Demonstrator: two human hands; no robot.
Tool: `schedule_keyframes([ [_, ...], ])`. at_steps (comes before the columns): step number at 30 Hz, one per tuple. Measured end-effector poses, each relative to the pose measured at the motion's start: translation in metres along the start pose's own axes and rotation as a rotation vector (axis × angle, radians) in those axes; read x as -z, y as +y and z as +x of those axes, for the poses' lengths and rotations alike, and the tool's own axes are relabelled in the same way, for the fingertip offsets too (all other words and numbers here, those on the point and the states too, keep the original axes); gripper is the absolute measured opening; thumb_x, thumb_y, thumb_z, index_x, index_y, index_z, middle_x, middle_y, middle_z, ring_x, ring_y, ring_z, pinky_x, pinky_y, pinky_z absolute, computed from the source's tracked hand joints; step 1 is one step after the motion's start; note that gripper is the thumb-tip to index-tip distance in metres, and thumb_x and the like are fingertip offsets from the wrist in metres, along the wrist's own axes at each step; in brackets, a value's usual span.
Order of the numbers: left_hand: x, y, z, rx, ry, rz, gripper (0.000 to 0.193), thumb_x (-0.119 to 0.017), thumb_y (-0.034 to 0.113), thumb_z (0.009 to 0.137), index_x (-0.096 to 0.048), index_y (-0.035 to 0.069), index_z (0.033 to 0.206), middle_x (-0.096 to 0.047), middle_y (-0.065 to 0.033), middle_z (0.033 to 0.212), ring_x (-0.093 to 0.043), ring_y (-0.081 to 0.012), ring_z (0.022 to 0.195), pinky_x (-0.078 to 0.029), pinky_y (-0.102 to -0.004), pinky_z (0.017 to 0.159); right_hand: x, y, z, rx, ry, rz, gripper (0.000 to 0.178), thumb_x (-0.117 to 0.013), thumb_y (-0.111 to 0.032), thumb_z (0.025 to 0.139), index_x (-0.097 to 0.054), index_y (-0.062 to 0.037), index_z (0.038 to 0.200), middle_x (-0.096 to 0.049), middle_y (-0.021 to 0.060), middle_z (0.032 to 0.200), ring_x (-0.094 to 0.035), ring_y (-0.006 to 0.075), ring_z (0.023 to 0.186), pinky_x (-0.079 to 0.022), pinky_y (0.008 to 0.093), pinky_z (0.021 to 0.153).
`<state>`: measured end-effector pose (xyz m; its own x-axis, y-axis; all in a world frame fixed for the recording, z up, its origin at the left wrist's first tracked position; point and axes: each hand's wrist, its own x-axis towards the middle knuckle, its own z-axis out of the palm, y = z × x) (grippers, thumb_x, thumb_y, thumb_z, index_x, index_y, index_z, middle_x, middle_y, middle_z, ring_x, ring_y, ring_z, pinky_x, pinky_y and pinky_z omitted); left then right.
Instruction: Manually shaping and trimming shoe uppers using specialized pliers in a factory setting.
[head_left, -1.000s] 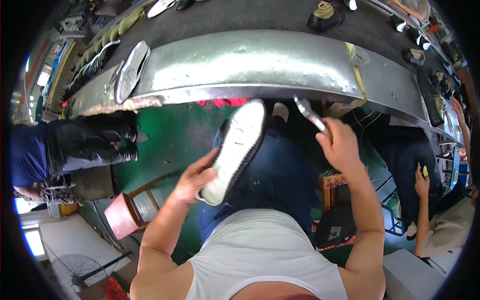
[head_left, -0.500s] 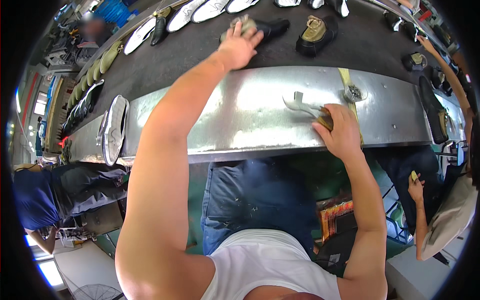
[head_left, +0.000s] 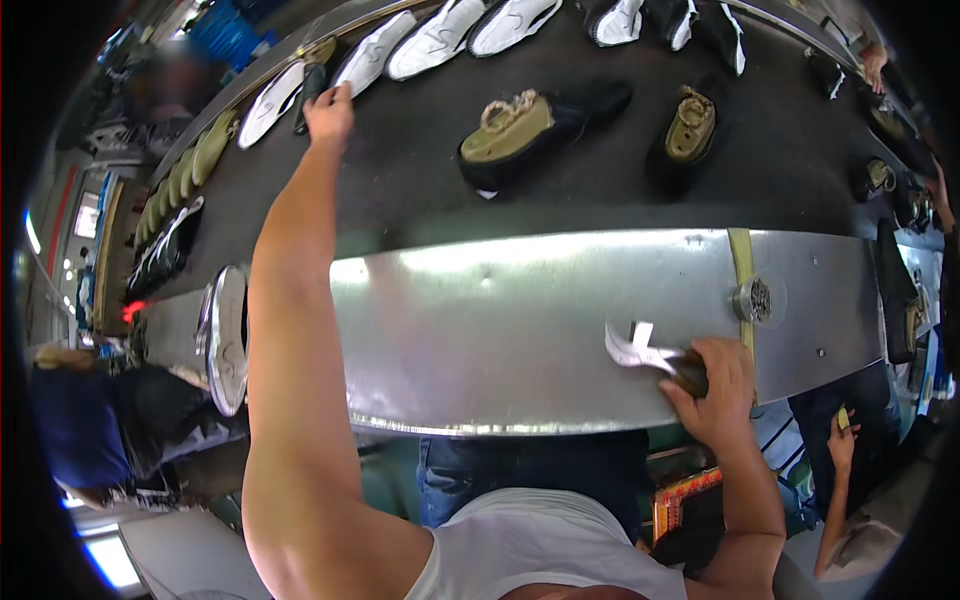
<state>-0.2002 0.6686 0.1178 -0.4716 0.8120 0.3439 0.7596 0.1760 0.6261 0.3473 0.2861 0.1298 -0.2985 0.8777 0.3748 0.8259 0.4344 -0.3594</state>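
Both hands apart: left hand (head_left: 328, 112) touches a black shoe (head_left: 310, 88), right hand (head_left: 715, 385) grips pliers (head_left: 645, 352).

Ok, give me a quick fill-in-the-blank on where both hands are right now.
1. The left hand reaches out over the dark ____.
2. The right hand holds a metal tool on the shiny ____ ledge.
3. The left hand touches a ____ shoe sole.

Missing words: belt; metal; white

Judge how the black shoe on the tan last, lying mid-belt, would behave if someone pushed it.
The black shoe lies on its side, so it would probably slide, not roll. The solid-looking tan last likely keeps it stiff and rather heavy.
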Motion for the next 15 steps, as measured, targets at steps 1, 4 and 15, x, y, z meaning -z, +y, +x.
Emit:
schedule_keyframes([
  [1,-0.001,-0.003,0.012,0.059,0.014,-0.065,0.07,-0.055,0.065,0.087,-0.061,0.013,0.133,-0.021,-0.0273,0.158,-0.023,-0.0396,0.145,-0.02,-0.042,0.119,-0.002,0.001,0.0,0.004,-0.01,0.011,0.053,-0.082,-0.032,0.071,-0.059,-0.0025,0.109,-0.061,0.0161,0.105,-0.057,0.037,0.096,-0.045,0.0462,0.082],
  [4,-0.022,0.013,0.024,0.223,-0.055,-0.129,0.082,-0.053,0.082,0.076,-0.061,0.026,0.135,-0.021,-0.0231,0.159,-0.011,-0.0412,0.148,-0.015,-0.0476,0.119,-0.001,0.001,-0.001,-0.006,-0.034,0.004,0.055,-0.083,-0.033,0.07,-0.058,-0.0029,0.109,-0.059,0.0155,0.106,-0.057,0.0361,0.093,-0.045,0.0462,0.08],
  [15,-0.056,0.074,0.009,0.129,-0.422,0.242,0.097,-0.055,0.077,0.08,-0.057,-0.005,0.131,-0.042,-0.0265,0.144,-0.053,-0.0337,0.123,-0.054,-0.0411,0.09,-0.007,-0.005,0.002,0.015,-0.009,0.025,0.056,-0.083,-0.03,0.071,-0.057,-0.0018,0.111,-0.06,0.0162,0.104,-0.058,0.0367,0.092,-0.045,0.0459,0.081],
])
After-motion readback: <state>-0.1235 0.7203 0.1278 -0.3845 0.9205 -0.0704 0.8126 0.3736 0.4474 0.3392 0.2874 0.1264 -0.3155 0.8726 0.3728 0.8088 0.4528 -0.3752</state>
